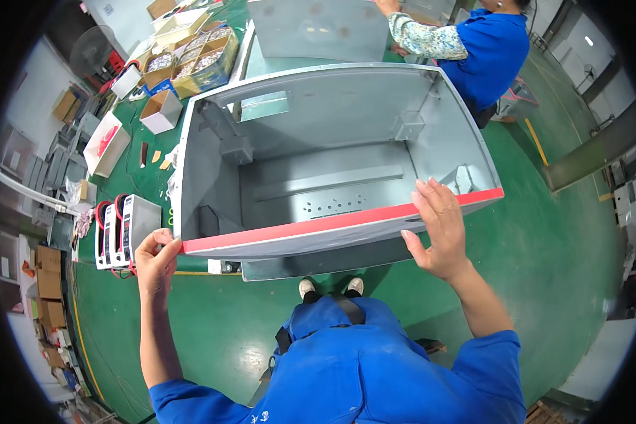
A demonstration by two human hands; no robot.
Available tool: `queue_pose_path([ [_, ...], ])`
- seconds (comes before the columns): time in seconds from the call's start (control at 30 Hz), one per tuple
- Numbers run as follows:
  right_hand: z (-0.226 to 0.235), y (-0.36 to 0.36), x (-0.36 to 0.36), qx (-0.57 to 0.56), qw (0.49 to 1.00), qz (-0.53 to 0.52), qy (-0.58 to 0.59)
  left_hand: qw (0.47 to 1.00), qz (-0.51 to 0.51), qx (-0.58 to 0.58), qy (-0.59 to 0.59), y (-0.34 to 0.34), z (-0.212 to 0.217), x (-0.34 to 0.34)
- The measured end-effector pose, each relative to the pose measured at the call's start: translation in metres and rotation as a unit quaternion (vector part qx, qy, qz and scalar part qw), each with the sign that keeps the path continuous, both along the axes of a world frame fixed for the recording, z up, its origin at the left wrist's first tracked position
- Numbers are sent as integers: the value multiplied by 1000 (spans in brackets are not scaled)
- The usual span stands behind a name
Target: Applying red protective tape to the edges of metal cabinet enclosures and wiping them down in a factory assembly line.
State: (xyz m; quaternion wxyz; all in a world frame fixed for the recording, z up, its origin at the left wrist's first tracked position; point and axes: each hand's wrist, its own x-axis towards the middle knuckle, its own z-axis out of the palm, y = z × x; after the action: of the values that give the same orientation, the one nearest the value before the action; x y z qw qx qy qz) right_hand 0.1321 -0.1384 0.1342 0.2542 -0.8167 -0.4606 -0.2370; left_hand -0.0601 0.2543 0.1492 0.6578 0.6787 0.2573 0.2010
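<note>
Fingers (164, 249) pinch a red strip (311, 225)
Left hand (155, 263) grips its end on the grey cabinet (332, 113); right hand (442, 237) is splayed over it

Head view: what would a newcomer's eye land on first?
Probably the big open grey metal enclosure filling the centre, with a bright red strip along its near edge. The person's left hand is closed at the strip's left end, while the right hand is spread open near its right end. Next, the co-worker in blue at upper right, against the green floor.
</note>
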Motion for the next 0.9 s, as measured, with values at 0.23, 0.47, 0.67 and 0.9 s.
queue_pose_path([
  [0.23,4,20,-5,-44,999,4,-27,1000,14,-8,8,-4,2,-1],
  [0.47,-4,28,-12,-95,994,0,-53,999,23,-11,23,-6,7,0],
  [0.67,-5,31,-14,-94,994,2,-61,999,13,-22,36,-7,11,-1],
  [0.9,-6,31,-15,-109,992,4,-55,998,10,-52,17,-3,8,-3],
])
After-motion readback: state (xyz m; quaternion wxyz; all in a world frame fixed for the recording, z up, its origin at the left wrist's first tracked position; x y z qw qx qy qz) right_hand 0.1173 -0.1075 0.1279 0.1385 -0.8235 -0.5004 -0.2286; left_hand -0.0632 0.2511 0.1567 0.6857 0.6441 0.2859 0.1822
